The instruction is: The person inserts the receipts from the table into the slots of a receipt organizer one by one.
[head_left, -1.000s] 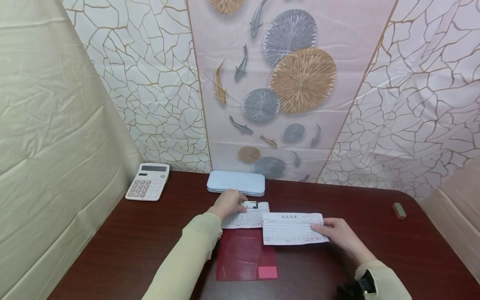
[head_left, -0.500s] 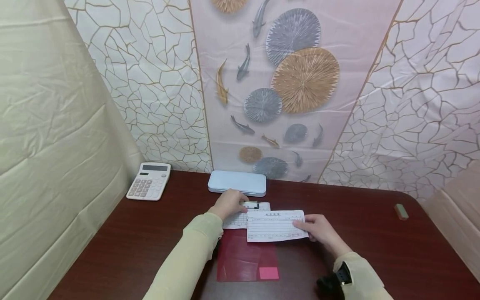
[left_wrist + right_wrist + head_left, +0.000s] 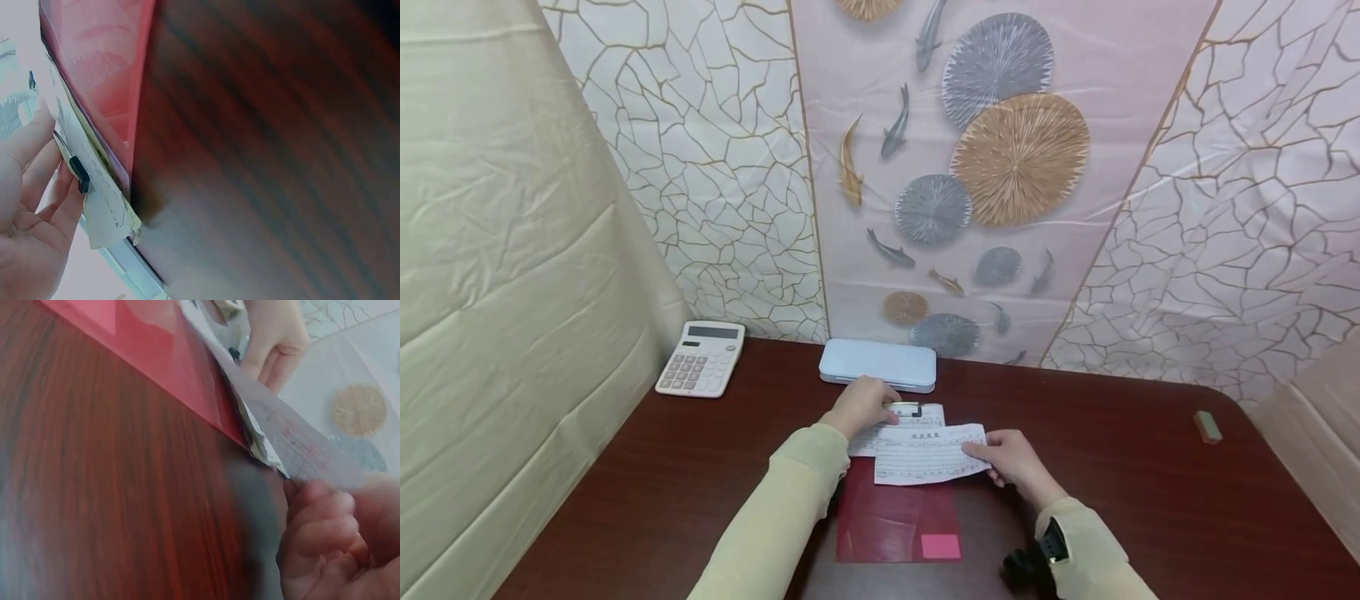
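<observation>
A translucent red clipboard (image 3: 895,521) lies on the table, its metal clip (image 3: 904,406) with black ends at the far edge. My left hand (image 3: 862,407) grips this clip, thumb toward me. Under the clip sits a stack of printed paper forms (image 3: 103,209), curled at one corner in the left wrist view. My right hand (image 3: 1011,462) pinches the right end of another printed form (image 3: 925,457), thumb on top. That form overlaps the lower part of the stack in the head view. In the right wrist view the held form (image 3: 300,440) slants beside the stack's edge.
A pale blue flat case (image 3: 877,364) sits at the back of the table, just behind the left hand. The white calculator (image 3: 702,360) is at the back left. A small green-and-tan block (image 3: 1207,427) lies far right. A pink note (image 3: 941,547) marks the clipboard's near corner.
My right hand has carried its form leftward, so it now covers more of the clipped stack. The left hand stays on the clip. The view has shifted slightly.
</observation>
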`<act>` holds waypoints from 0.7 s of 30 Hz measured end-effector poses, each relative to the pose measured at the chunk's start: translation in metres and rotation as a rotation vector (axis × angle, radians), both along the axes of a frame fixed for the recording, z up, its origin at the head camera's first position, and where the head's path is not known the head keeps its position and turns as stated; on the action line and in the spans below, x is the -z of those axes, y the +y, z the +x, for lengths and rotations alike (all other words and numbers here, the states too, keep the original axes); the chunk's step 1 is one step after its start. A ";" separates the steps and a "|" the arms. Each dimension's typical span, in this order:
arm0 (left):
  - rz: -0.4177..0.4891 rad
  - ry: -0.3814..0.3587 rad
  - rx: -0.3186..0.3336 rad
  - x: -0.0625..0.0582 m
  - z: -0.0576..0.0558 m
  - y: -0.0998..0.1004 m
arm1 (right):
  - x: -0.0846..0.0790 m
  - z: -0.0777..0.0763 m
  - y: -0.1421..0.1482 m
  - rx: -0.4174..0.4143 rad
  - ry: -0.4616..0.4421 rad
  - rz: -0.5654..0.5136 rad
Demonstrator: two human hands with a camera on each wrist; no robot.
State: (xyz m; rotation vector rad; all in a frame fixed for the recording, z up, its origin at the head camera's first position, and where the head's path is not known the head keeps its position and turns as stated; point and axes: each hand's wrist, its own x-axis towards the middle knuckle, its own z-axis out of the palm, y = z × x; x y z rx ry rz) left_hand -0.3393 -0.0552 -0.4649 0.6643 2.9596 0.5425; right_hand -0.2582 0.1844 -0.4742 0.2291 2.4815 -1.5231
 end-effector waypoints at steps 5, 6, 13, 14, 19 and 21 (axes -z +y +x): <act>0.002 -0.007 -0.008 0.001 -0.001 0.000 | 0.000 -0.002 -0.011 0.017 0.008 0.004; -0.001 -0.011 -0.011 0.001 -0.001 0.000 | -0.001 -0.003 -0.013 0.019 0.008 0.001; -0.025 -0.015 -0.015 0.003 -0.001 0.000 | -0.001 -0.006 -0.026 0.041 -0.007 0.012; -0.027 -0.011 -0.014 0.003 -0.002 0.000 | 0.000 -0.006 -0.028 0.039 -0.011 0.004; -0.015 -0.002 -0.010 0.005 -0.003 0.000 | 0.001 -0.009 -0.033 -0.003 -0.042 -0.029; -0.011 -0.004 -0.010 0.006 -0.003 0.001 | 0.001 -0.011 -0.033 -0.028 -0.057 -0.046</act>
